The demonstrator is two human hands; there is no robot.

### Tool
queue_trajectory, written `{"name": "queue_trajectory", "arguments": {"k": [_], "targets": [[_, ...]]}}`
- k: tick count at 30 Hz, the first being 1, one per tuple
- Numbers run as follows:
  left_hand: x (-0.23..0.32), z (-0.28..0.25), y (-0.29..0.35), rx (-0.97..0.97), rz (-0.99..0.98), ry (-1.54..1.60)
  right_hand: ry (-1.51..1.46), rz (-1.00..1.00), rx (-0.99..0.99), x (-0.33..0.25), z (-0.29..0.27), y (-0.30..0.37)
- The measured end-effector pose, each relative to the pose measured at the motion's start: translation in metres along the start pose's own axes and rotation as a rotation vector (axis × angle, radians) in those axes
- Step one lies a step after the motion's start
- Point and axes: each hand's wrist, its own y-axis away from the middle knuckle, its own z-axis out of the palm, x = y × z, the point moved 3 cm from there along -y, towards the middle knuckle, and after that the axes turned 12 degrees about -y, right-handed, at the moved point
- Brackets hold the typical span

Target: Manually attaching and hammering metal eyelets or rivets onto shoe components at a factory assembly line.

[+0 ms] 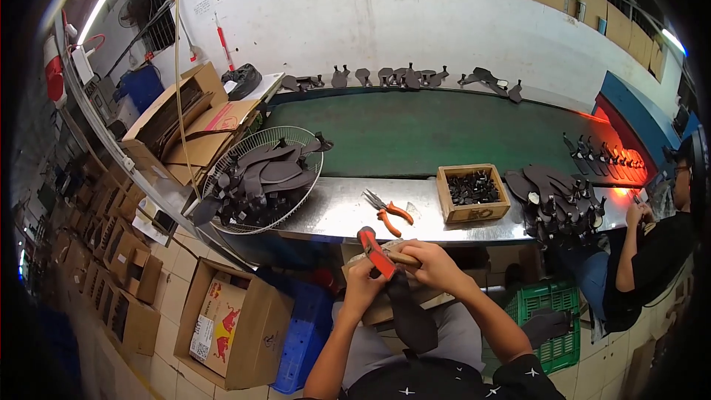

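Note:
Over my lap, my right hand [435, 268] is closed round the wooden handle of a hammer [377, 253] with a red head. My left hand [361, 286] is closed at the upper end of a dark shoe sole [412, 320], close beside the hammer head. The sole's wide end points down toward my body. What lies directly under the hammer head is hidden. On the metal bench edge ahead lie orange-handled pliers [388, 213]. To their right stands a wooden box [474, 212] of small black parts, probably heel pieces.
A wire basket [321, 170] piled with dark soles stands left. More soles [548, 191] are heaped right, near a co-worker [652, 252]. Behind runs a green conveyor belt [415, 133] into a glowing blue machine [629, 111]. Cardboard box [274, 326], blue crate [302, 341] and green crate [559, 300] flank me.

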Motion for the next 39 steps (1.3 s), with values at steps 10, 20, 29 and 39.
{"name": "queue_trajectory", "arguments": {"k": [10,20,29,39], "targets": [[-0.003,-0.001,-0.005,0.024,0.070,0.050,0.137,0.062,-0.051,-0.023,-0.004,0.002],[0.002,0.002,-0.012,-0.131,-0.100,0.258,-0.210,0.303,0.194,-0.086,-0.014,0.053],[-0.011,0.001,-0.012,-0.135,-0.110,0.320,-0.065,0.291,0.115,-0.102,-0.005,0.061],[-0.006,0.002,0.011,-0.070,0.208,-0.331,-0.028,0.145,0.314,-0.158,-0.037,0.074]]}}
